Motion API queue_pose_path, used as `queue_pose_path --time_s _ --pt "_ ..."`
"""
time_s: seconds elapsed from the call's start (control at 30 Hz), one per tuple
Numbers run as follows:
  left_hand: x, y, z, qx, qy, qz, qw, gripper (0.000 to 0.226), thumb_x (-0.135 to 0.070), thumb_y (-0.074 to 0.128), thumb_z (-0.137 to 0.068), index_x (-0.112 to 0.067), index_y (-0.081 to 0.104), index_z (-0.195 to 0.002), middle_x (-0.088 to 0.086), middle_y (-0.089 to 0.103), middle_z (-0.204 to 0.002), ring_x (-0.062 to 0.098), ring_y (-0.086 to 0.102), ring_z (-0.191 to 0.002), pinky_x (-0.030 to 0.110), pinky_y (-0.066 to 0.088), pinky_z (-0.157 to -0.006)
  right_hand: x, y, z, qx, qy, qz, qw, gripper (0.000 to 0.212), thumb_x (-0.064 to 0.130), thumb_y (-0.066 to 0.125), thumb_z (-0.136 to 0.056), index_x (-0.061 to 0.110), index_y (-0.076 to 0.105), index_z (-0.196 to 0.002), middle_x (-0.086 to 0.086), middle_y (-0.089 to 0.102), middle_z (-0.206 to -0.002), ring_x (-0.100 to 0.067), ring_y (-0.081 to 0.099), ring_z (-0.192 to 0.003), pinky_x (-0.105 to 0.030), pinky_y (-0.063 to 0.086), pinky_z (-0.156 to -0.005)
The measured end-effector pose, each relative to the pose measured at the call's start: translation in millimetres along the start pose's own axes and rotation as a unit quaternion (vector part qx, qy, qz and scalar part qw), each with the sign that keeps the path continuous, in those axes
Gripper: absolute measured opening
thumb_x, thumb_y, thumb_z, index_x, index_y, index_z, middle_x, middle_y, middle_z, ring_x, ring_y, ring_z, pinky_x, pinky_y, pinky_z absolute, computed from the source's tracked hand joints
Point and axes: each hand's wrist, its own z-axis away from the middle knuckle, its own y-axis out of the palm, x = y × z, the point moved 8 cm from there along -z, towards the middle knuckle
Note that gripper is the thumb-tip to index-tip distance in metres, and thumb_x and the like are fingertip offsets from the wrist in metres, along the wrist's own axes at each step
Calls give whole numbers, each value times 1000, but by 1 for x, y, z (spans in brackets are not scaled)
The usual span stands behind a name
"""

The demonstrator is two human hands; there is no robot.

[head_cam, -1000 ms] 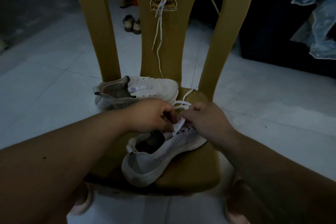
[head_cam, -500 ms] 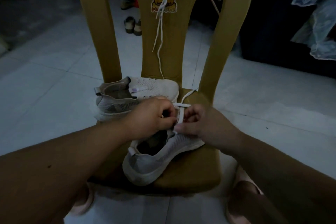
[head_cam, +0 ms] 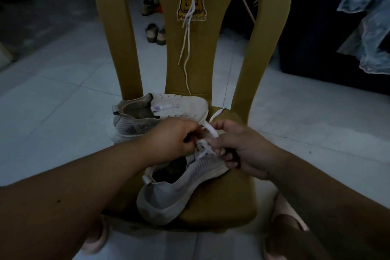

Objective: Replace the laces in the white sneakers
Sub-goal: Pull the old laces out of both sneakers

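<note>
On the chair seat [head_cam: 236, 202], a limp, light lace [head_cam: 212, 131] is pinched by the left hand [head_cam: 173, 141] and the right hand [head_cam: 242, 150] at the one o'clock end of the sneaker [head_cam: 168, 196], and is probably best gripped near its tip.

The seat [head_cam: 232, 200] is bare to the right of the near sneaker [head_cam: 168, 196], out to its front right corner, so a hand can come in there. The left hand [head_cam: 175, 139] and right hand [head_cam: 242, 150], both pinching a lace [head_cam: 211, 131], fill the middle. The far sneaker [head_cam: 179, 104] lies across the seat's back, just before the backrest [head_cam: 268, 48]. Hanging laces [head_cam: 185, 53] dangle down the backrest's middle. The floor [head_cam: 63, 101] lies open on both sides of the seat.
</note>
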Motion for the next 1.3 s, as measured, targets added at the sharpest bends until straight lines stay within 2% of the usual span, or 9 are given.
queue_pose_path --time_s 0.2,0.4,0.53,0.67,0.87,0.97,1.13,1.23,1.3 --pt "17 -1 1 25 -143 221 964 20 -18 47 -94 -24 61 -81 -1 60 -80 14 54 -76 29 41 -66 -1 -11 7 -53 1 106 993 21 23 68 -84 19 64 -104 3 60 -74 -4 48 -55 -22 35 -51" --pt "-9 -23 -3 38 -106 364 924 30 -20 46 -95 -20 63 -71 2 57 -77 13 52 -76 31 40 -75 8 14 0 -31 -68 209 975 14 32 70 -83 24 70 -95 7 71 -90 -5 66 -84 -23 53 -77" --pt "-2 -30 -4 26 -114 502 857 40 -20 46 -95 -24 70 -64 -1 58 -67 11 54 -68 27 44 -70 8 10 -5 -33 -55 174 983 27 32 73 -79 10 71 -94 -11 71 -96 -24 67 -91 -36 53 -85" --pt "30 -51 2 -50 -148 581 798 21 -25 56 -79 -22 74 -69 -3 43 -51 16 47 -65 35 38 -74 -8 -12 0 1 8 143 990 48 46 78 -63 17 71 -101 -6 71 -101 -25 65 -98 -41 51 -93" --pt "64 -91 18 -177 -142 687 690 21 -25 58 -79 -22 73 -94 -8 37 -46 7 50 -58 35 40 -84 -17 -46 11 -64 -16 -22 998 19 23 76 -62 14 63 -73 -6 65 -72 -22 55 -78 -32 42 -70" --pt "86 -115 26 -230 -122 726 636 12 -29 61 -88 -26 69 -79 -11 43 -54 2 45 -56 28 40 -79 -15 -62 21 -80 25 83 993 29 31 71 -63 10 58 -78 -4 60 -66 -21 57 -75 -35 47 -73" --pt "125 -143 54 -360 -164 587 706 23 -23 48 -96 -30 65 -110 -13 65 -85 6 59 -81 29 44 -82 -31 -108 48 -95 200 311 924 29 35 65 -85 7 64 -90 -6 69 -73 -21 65 -71 -33 51 -68" --pt "97 -139 51 -259 -207 256 908 24 -24 50 -96 -34 60 -116 -9 62 -98 11 60 -82 25 45 -69 -32 -121 54 -146 235 340 899 34 40 65 -85 10 60 -100 -6 69 -89 -21 66 -78 -30 49 -68" --pt "78 -122 46 -173 -226 39 958 34 -32 60 -89 -34 57 -123 -9 53 -95 5 51 -70 18 40 -62 -21 -120 46 -195 194 390 879 41 43 66 -83 17 53 -111 -6 63 -107 -19 61 -85 -29 47 -68"
